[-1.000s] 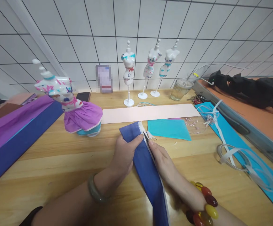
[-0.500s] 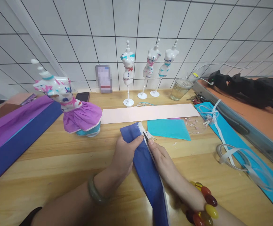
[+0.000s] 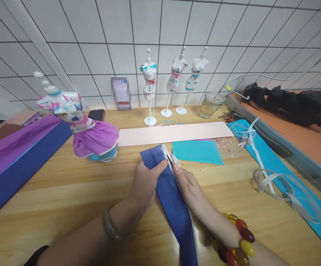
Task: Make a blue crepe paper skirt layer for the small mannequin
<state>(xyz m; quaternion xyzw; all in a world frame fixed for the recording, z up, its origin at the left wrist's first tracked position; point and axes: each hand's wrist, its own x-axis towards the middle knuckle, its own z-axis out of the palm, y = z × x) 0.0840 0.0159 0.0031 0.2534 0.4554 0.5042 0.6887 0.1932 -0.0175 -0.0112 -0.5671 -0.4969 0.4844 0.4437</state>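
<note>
My left hand (image 3: 145,184) pinches a long strip of dark blue fabric (image 3: 174,210) near its far end, thumb on top. A white band (image 3: 164,150) runs along the strip's right edge. Closed around a small tool with a dark pointed blade (image 3: 169,159), my right hand (image 3: 189,184) is at that white edge, just right of my left thumb. The blade's tip lies against the white band; the rest of the tool is hidden in the fingers. The near end of the strip hangs down out of view.
A mannequin in a purple skirt (image 3: 96,139) stands left, beside purple and blue cloth (image 3: 19,166). Behind are several small painted mannequins (image 3: 149,79), a glass (image 3: 211,105) and a pink strip (image 3: 177,133). Turquoise cloth (image 3: 197,152) and white elastic (image 3: 271,181) lie to the right.
The view has shifted slightly. Both hands keep nearly the same hold on the blue strip, and the dark blade stays at its white edge.
</note>
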